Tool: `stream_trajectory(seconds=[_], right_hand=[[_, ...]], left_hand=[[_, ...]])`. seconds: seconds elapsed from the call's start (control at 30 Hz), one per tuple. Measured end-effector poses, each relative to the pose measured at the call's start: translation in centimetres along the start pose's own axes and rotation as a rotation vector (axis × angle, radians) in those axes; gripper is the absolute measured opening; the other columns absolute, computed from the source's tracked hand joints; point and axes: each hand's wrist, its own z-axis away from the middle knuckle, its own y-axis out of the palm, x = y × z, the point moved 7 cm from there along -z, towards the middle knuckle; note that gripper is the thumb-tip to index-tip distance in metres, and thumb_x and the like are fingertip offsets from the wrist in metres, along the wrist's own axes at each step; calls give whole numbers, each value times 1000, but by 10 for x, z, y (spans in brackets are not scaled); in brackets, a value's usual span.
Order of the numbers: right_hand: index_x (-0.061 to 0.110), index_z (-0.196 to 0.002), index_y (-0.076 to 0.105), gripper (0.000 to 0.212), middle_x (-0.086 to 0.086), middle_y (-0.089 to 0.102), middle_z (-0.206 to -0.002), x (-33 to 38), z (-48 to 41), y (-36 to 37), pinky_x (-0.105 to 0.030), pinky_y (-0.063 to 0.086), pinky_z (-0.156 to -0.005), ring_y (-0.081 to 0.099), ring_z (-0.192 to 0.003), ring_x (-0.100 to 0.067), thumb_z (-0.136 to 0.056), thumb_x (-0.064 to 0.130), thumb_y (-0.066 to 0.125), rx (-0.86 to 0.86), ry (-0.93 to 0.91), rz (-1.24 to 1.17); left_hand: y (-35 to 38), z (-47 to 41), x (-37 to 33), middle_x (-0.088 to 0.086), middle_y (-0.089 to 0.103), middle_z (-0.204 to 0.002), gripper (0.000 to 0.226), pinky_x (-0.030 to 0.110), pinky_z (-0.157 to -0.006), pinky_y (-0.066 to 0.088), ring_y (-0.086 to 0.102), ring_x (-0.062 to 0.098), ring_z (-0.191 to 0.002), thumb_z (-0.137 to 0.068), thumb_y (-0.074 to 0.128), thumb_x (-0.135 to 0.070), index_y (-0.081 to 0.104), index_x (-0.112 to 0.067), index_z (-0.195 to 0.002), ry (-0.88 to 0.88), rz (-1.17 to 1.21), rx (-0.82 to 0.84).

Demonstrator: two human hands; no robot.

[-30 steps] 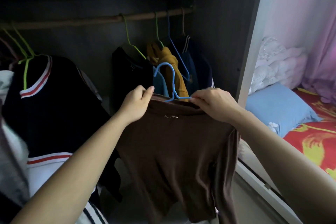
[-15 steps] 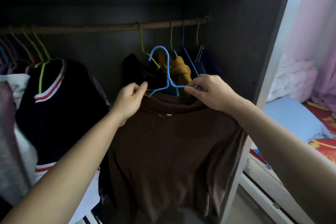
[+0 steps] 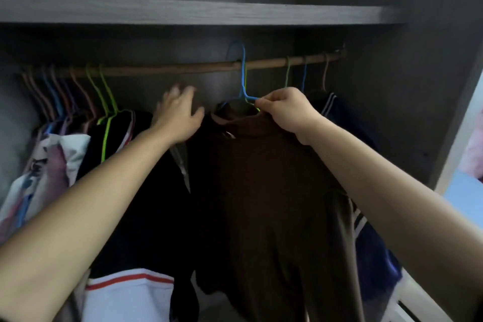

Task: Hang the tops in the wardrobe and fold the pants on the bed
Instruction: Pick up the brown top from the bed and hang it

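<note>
Your right hand (image 3: 283, 110) pinches the blue hanger (image 3: 243, 78) at the brown top's (image 3: 264, 191) collar, its hook up at the wooden rail (image 3: 170, 69) inside the wardrobe. Your left hand (image 3: 179, 115) hovers open beside the top, fingers spread, gripping nothing.

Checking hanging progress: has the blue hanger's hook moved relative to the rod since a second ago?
Yes. The blue hanger rose: its hook, earlier well below the wooden rod, now arches above it, right hand holding it.
</note>
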Motion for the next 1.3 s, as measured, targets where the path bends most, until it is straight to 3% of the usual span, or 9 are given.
stream_trajectory(seconds=[0.1, 0.17, 0.43, 0.53, 0.77, 0.93, 1.03, 1.2, 1.3], right_hand=[[9, -92, 76, 21, -12, 75, -95, 5, -31, 22, -45, 57, -88, 70, -91, -26, -95, 26, 64, -33, 74, -137], [6, -92, 75, 23, -15, 74, -96, 8, -49, 37, -49, 56, -91, 70, -92, -28, -94, 26, 63, -62, 89, -175], [9, -94, 74, 30, -13, 74, -96, 2, -69, 142, -41, 55, -82, 66, -87, -22, -99, 30, 54, 62, -26, 76], [17, -107, 71, 31, -6, 72, -107, -10, -58, 173, -34, 52, -86, 65, -102, -25, -103, 34, 46, 77, -3, 24], [18, -110, 68, 36, -5, 70, -103, -17, -44, 170, -37, 51, -83, 64, -101, -27, -105, 41, 40, 27, -28, 84], [17, -139, 53, 43, -6, 58, -133, -23, -12, 136, -34, 43, -102, 52, -126, -23, -104, 40, 42, 3, -79, 169], [23, -147, 43, 48, 1, 46, -145, -41, 38, 106, -28, 39, -101, 45, -132, -15, -105, 44, 39, -121, -154, 287], [20, -152, 36, 54, -5, 28, -159, -98, 132, 77, -34, 29, -117, 28, -146, -21, -103, 41, 45, -251, -218, 557], [20, -154, 33, 59, -10, 19, -164, -159, 201, 59, -44, 21, -122, 16, -152, -26, -101, 42, 49, -211, -110, 712]], left_hand=[[-18, -26, 23, 17, 11, -161, 71, 52, -115, 21, 11, 36, -147, -89, 60, -31, 27, -13, -150, 4, -168, -82], [-21, -41, 37, 13, 4, -163, 82, 55, -118, 10, 1, 33, -150, -86, 63, -29, 20, -16, -154, 22, -230, -103], [1, -54, 65, 6, 9, -164, 88, 57, -118, 1, 4, 30, -150, -79, 62, -26, 18, -21, -155, 80, -333, -191], [3, -53, 66, 5, 6, -165, 91, 56, -117, -2, 2, 29, -151, -77, 60, -25, 15, -23, -155, 108, -351, -211], [-1, -54, 64, 0, -5, -165, 101, 54, -118, -6, -8, 25, -151, -75, 64, -18, 5, -27, -156, 76, -328, -123], [-10, -51, 56, 1, -4, -165, 83, 51, -120, -4, -8, 28, -150, -86, 57, -29, 13, -24, -156, 19, -225, 15], [7, -7, 30, 7, 17, -163, 58, 52, -120, 7, 11, 35, -148, -98, 40, -40, 30, -20, -152, -6, -54, 36], [61, 128, -27, 11, 27, -159, 55, 54, -118, 16, 20, 33, -147, -100, 37, -39, 38, -18, -150, 83, 254, -227], [118, 212, -67, 12, 25, -160, 55, 54, -116, 22, 19, 30, -149, -99, 40, -37, 38, -14, -150, 74, 362, -76]])
